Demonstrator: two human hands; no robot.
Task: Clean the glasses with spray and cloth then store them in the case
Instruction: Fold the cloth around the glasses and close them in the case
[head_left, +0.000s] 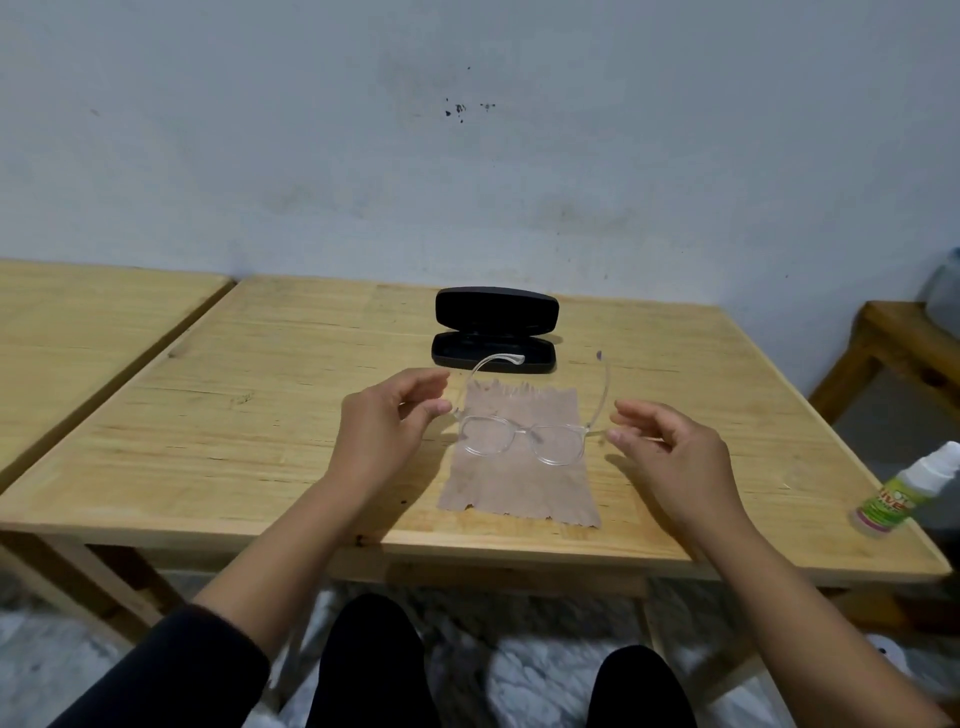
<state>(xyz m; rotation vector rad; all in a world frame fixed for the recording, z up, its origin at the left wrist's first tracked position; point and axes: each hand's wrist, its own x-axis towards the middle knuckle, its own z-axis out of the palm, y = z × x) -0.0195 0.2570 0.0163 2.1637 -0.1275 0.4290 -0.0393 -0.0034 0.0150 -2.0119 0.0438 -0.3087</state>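
Observation:
The clear-framed glasses (523, 435) hover just over a brown cloth (519, 483) spread on the wooden table (260, 415), lenses toward me and both temple arms unfolded, pointing away. My left hand (384, 431) touches the frame's left hinge with its thumb and fingertips. My right hand (670, 452) pinches the right hinge end the same way. Behind the cloth, a black glasses case (495, 332) lies open with its lid upright. The spray bottle (906, 493), white with a green label, lies on its side at the table's right edge.
A second wooden table (78, 332) adjoins on the left with a narrow gap between. A wooden bench or stool (893, 353) stands at the right. The wall runs close behind the tables. My knees are below the front edge.

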